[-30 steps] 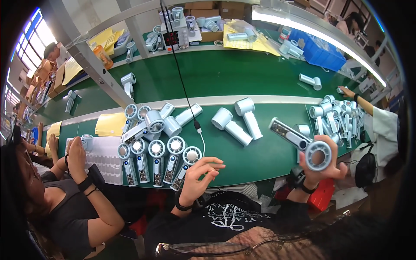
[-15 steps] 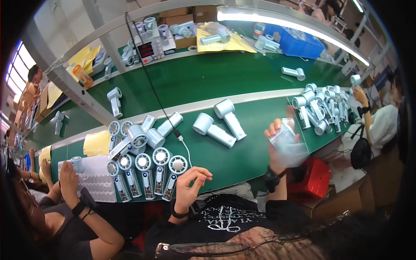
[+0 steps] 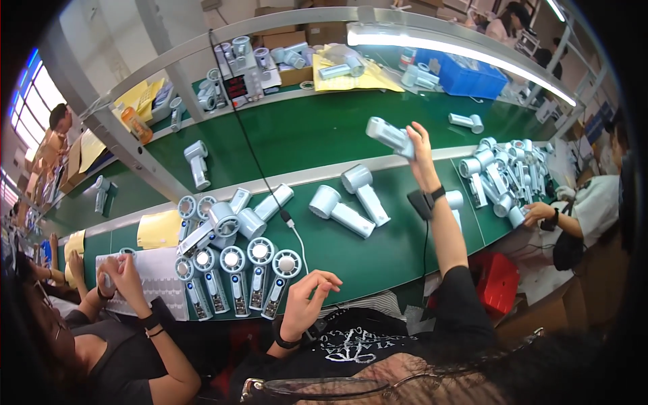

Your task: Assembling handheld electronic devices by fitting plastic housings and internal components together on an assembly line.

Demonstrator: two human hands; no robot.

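My right hand (image 3: 422, 156) is raised over the far edge of the near bench, closed around a pale blue handheld fan (image 3: 389, 135). My left hand (image 3: 310, 302) hovers low by the bench's front edge, fingers loosely bent and nothing visible in them. Left of it stand several fans in a row with round grilles up and their handles' insides showing; the nearest fan (image 3: 277, 283) is close to my left fingers. Two closed fans, one (image 3: 343, 212) in front of the other (image 3: 367, 195), lie mid-bench. Another fan (image 3: 455, 200) is partly hidden behind my right forearm.
A pile of fans (image 3: 499, 172) lies at the right, with a co-worker's hand (image 3: 538, 213) beside it. On the left another person works over a white tray (image 3: 162, 280). A black-and-white cable (image 3: 295, 233) hangs onto the bench. A green belt (image 3: 297, 135) runs behind, carrying scattered fans.
My right hand has moved up and away, toward the belt, with a fan in it. My left hand has stayed almost where it was. The view has shifted slightly.
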